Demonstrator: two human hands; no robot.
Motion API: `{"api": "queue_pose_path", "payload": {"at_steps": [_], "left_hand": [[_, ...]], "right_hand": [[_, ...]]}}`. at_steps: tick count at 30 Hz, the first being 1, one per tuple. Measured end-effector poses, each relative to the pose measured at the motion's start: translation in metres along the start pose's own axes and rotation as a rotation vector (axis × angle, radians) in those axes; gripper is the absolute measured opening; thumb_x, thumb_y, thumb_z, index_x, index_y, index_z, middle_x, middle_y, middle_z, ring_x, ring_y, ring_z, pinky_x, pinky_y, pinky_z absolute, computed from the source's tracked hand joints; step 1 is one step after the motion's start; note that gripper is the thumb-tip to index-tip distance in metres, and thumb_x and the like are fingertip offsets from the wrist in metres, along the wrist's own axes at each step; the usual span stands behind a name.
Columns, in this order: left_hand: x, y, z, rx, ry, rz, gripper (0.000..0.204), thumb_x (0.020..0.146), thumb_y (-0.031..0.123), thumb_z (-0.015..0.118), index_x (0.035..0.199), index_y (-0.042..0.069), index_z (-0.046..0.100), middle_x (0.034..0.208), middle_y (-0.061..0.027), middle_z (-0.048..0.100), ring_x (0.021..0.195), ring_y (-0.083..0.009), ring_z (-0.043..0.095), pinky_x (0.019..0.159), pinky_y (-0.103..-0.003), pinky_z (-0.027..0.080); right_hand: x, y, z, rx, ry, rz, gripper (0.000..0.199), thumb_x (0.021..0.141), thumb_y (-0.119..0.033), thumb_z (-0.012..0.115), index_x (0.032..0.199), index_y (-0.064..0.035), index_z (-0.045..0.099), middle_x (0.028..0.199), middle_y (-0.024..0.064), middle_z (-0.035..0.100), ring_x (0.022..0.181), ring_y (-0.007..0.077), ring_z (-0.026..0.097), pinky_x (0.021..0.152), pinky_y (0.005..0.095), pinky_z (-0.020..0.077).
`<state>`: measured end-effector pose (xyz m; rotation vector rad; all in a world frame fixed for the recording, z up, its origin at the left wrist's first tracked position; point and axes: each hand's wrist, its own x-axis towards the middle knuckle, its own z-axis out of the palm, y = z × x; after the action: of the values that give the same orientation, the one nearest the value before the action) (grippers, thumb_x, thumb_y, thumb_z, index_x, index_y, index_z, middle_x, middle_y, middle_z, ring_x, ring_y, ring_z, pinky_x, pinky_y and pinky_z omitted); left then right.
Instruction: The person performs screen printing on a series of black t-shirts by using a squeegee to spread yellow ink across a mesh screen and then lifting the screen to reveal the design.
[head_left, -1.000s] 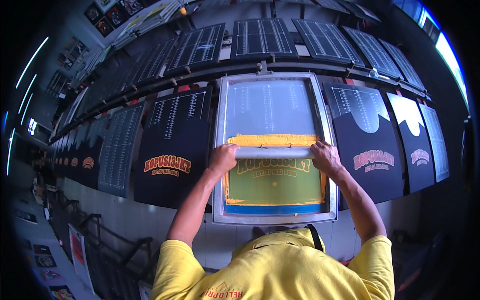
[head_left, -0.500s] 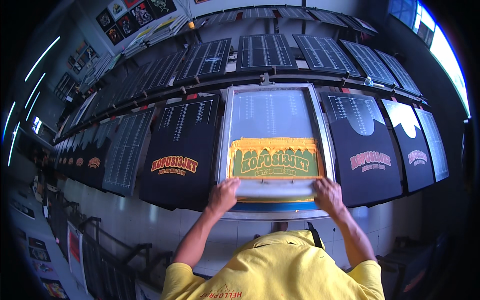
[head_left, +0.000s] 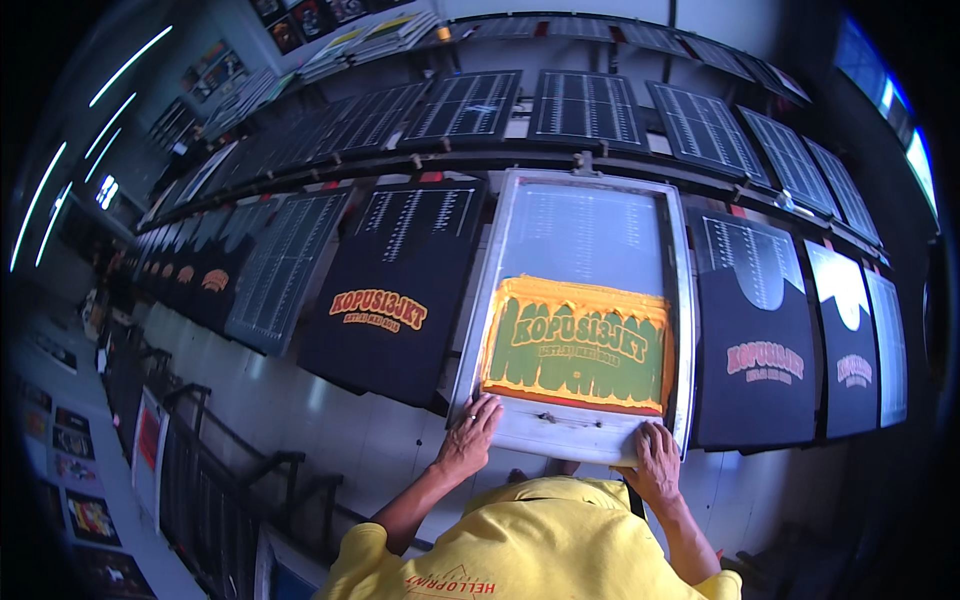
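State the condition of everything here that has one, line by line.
Rectangular silver metal screen frame: lowered, lying flat
Orange ink: smeared unevenly inside the frame
Wide pale squeegee: at the frame's near end
Left hand: closed on squeegee's left end
Right hand: closed on squeegee's right end
Black fabric shirt nearest left: printed red and yellow
Black fabric shirt nearest right: printed pinkish
Long white tube lights: lit

Your squeegee (head_left: 565, 430): bar smooth and pale, looks like metal, low sheen. Frame (head_left: 681, 330): bare silvery metal, dull shine, smudged. Mesh (head_left: 575, 240): sheer, smooth, faintly glossy up top. Ink (head_left: 580, 289): thick, wet-looking, ridged and streaky. Black tee (head_left: 385, 355) left of you: matt cloth. Far board (head_left: 590, 108): smooth, hard, satin; right-hand board (head_left: 838, 282) throws glare. Your yellow shirt (head_left: 560, 540): soft matt cloth, creased.
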<state>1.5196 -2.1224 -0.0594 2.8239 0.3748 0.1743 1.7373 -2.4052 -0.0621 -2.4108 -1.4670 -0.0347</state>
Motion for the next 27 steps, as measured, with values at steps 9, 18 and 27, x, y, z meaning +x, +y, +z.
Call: {"api": "queue_pose_path", "payload": {"at_steps": [9, 18, 27], "left_hand": [[0.002, -0.009, -0.024, -0.2, -0.018, -0.046, 0.065, 0.082, 0.029, 0.063, 0.136, 0.0, 0.039, 0.143, -0.0178, 0.035, 0.138, -0.0338, 0.025, 0.113, -0.046, 0.022], [0.029, -0.061, 0.041, -0.332, 0.389, -0.629, 0.049, 0.096, 0.031, 0.046, 0.127, -0.006, 0.047, 0.125, -0.0265, 0.053, 0.119, -0.039, 0.049, 0.101, -0.041, 0.038], [0.038, -0.05, 0.038, -0.398, 0.415, -0.772, 0.051, 0.096, 0.038, 0.045, 0.124, -0.005, 0.051, 0.122, -0.0247, 0.056, 0.116, -0.038, 0.051, 0.099, -0.04, 0.04]], "right_hand": [[0.003, 0.022, -0.015, 0.229, 0.089, 0.126, 0.047, 0.075, -0.014, 0.067, 0.117, -0.0008, 0.054, 0.126, 0.02, 0.05, 0.118, 0.0378, 0.046, 0.101, 0.0468, 0.0374], [0.015, 0.075, 0.02, 0.593, 0.253, 0.71, 0.029, 0.096, -0.008, 0.043, 0.123, 0.0004, 0.049, 0.112, 0.0201, 0.06, 0.102, 0.0311, 0.06, 0.089, 0.0369, 0.0446], [0.023, 0.089, 0.048, 0.758, 0.359, 0.794, 0.028, 0.095, -0.004, 0.038, 0.122, -0.0019, 0.047, 0.112, 0.0132, 0.057, 0.107, 0.0223, 0.055, 0.094, 0.031, 0.0396]]}}
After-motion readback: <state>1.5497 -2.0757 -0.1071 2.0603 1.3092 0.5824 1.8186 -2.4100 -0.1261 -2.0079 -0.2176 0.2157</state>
